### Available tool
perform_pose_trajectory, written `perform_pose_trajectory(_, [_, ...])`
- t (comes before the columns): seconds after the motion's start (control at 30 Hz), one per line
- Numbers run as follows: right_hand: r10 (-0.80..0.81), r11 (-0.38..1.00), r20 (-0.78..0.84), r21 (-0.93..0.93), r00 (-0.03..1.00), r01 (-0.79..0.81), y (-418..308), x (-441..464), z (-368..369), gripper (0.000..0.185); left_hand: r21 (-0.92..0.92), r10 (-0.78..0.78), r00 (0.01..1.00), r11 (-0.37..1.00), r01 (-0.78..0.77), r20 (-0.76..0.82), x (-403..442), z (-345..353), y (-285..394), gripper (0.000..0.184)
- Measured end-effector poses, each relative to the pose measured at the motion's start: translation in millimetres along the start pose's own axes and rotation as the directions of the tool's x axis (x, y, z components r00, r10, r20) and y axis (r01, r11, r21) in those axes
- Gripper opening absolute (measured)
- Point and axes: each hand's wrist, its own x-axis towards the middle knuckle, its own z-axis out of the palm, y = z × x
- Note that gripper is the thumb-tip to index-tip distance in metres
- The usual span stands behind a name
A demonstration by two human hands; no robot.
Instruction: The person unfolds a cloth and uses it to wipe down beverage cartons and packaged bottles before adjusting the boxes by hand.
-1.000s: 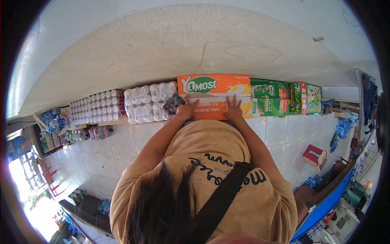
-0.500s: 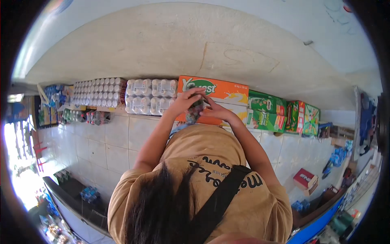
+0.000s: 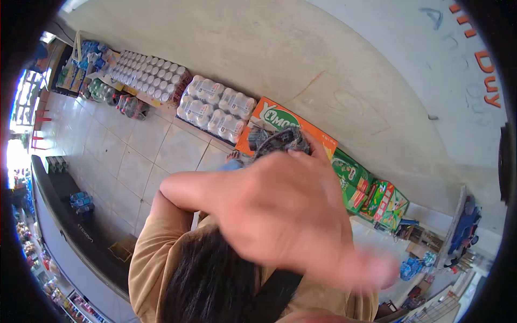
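Note:
Close to the camera, my left hand [image 3: 285,215] fills the middle of the view, smeared by motion. One digit points to the lower right; how the other fingers lie does not show clearly. Beyond it, partly covered, my right hand [image 3: 318,148] holds a bunched dark grey patterned cloth [image 3: 283,139]. That cloth is in front of an orange carton [image 3: 264,110] with a green oval label, by the wall. My right forearm is mostly hidden behind the left hand.
Shrink-wrapped can packs [image 3: 215,107] and a larger stack of cans [image 3: 151,75] line the wall to the left. Green cartons [image 3: 350,177] stand to the right. Bottles [image 3: 129,106] sit on the tiled floor [image 3: 145,156]. A dark counter [image 3: 81,231] runs along the lower left.
My left hand has left the cloth and come up close to the camera. The cloth stays with my right hand. The view has tilted, so the row of goods slants down to the right.

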Motion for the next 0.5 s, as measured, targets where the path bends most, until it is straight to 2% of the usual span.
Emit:
perform_pose_trajectory(0.03, [-0.054, 0.994, 0.033, -0.094, 0.998, 0.057, 9.6, 6.0, -1.2, 0.048, -0.004, 0.009, 1.000, 1.000, -0.009, -0.006, 4.2, -9.4, 2.6, 0.026])
perform_pose_trajectory(0.07, [-0.107, 0.976, 0.065, -0.185, 0.992, 0.118, 19.8, 11.1, -2.1, 0.047, -0.069, 0.103, 0.979, 0.993, -0.092, 0.175, 9.1, -27.7, 6.7, 0.034])
perform_pose_trajectory(0.13, [-0.071, 0.973, 0.074, -0.214, 0.995, 0.085, 28.8, 12.1, 16.1, 0.045, -0.240, 0.301, 0.817, 0.949, -0.205, 0.491, 15.4, -55.7, 10.9, 0.056])
perform_pose_trajectory(0.17, [-0.041, 0.971, 0.097, -0.229, 0.994, 0.063, 39.7, 15.4, 23.0, 0.045, -0.249, 0.273, 0.856, 0.952, -0.176, 0.438, 11.5, -53.8, 15.4, 0.057])
perform_pose_trajectory(0.2, [-0.131, 0.946, 0.137, -0.280, 0.982, 0.165, 41.1, 16.1, 37.1, 0.039, -0.259, 0.273, 0.858, 0.951, -0.171, 0.436, 14.8, -54.6, 19.1, 0.057])
perform_pose_trajectory(0.23, [-0.063, 0.954, 0.147, -0.280, 0.987, 0.103, 36.4, 12.7, 50.5, 0.039, -0.432, 0.183, 0.869, 0.901, 0.039, 0.460, 22.3, -55.4, 24.2, 0.037])
perform_pose_trajectory(0.27, [0.001, 0.959, 0.153, -0.279, 0.988, 0.042, 25.5, 8.6, 63.3, 0.039, -0.576, 0.100, 0.858, 0.779, 0.247, 0.504, 27.4, -57.6, 26.1, 0.030])
perform_pose_trajectory(0.3, [0.073, 0.976, 0.221, -0.214, 0.973, -0.025, 22.9, 8.7, 65.7, 0.041, -0.586, 0.101, 0.856, 0.769, 0.256, 0.507, 28.8, -62.1, 25.6, 0.030])
perform_pose_trajectory(0.37, [0.043, 0.973, 0.176, -0.232, 0.983, -0.001, 29.9, 13.1, 71.8, 0.042, -0.635, 0.079, 0.804, 0.660, 0.401, 0.590, 31.4, -74.0, 24.7, 0.031])
perform_pose_trajectory(0.4, [0.016, 0.966, 0.138, -0.257, 0.990, 0.020, 34.3, 13.9, 74.6, 0.043, -0.643, 0.078, 0.803, 0.648, 0.410, 0.590, 31.6, -79.6, 24.4, 0.031])
perform_pose_trajectory(0.43, [0.047, 0.965, 0.125, -0.261, 0.991, -0.013, 36.2, 15.0, 75.8, 0.054, -0.689, 0.106, 0.797, 0.577, 0.438, 0.595, 32.1, -85.0, 23.4, 0.030])
perform_pose_trajectory(0.5, [-0.006, 0.966, 0.063, -0.257, 0.998, 0.022, 33.4, 12.0, 88.9, 0.047, -0.746, 0.193, 0.775, 0.484, 0.458, 0.601, 33.5, -99.3, 13.5, 0.022])
